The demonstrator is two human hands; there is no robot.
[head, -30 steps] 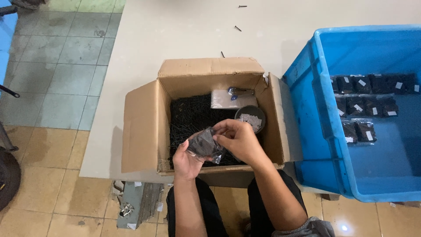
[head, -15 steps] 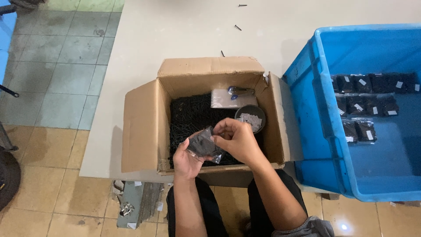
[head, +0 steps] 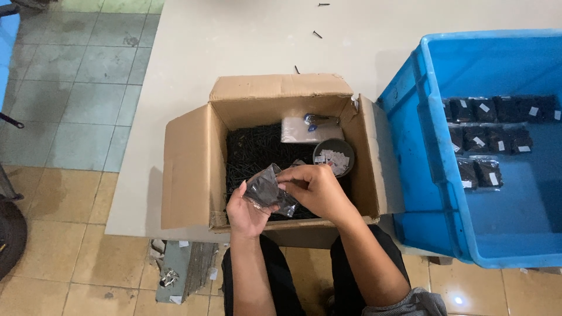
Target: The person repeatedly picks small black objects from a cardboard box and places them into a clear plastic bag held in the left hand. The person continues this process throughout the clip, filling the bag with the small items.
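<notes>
Over the front of an open cardboard box (head: 187, 169) both my hands hold a small clear plastic bag of black screws (head: 266, 188). My left hand (head: 246, 213) cups the bag from below. My right hand (head: 316, 190) grips its top edge with fingers pinched. The box is filled with loose black screws (head: 254, 149). Inside it also sit a small round dark bowl of white paper labels (head: 333, 157), a stack of clear bags (head: 301, 131) and a metal tool with a blue handle (head: 319, 120).
A large blue plastic crate (head: 421, 193) stands to the right, holding several filled screw bags with white labels (head: 489, 140). The box rests on a white table (head: 234, 41) with a few stray screws (head: 317, 34). Tiled floor lies to the left, and a small grey box (head: 181, 272) sits under the table.
Both hands stay at the box front with the bag; my right hand's fingers have shifted slightly along the bag's top edge. Nothing else moved.
</notes>
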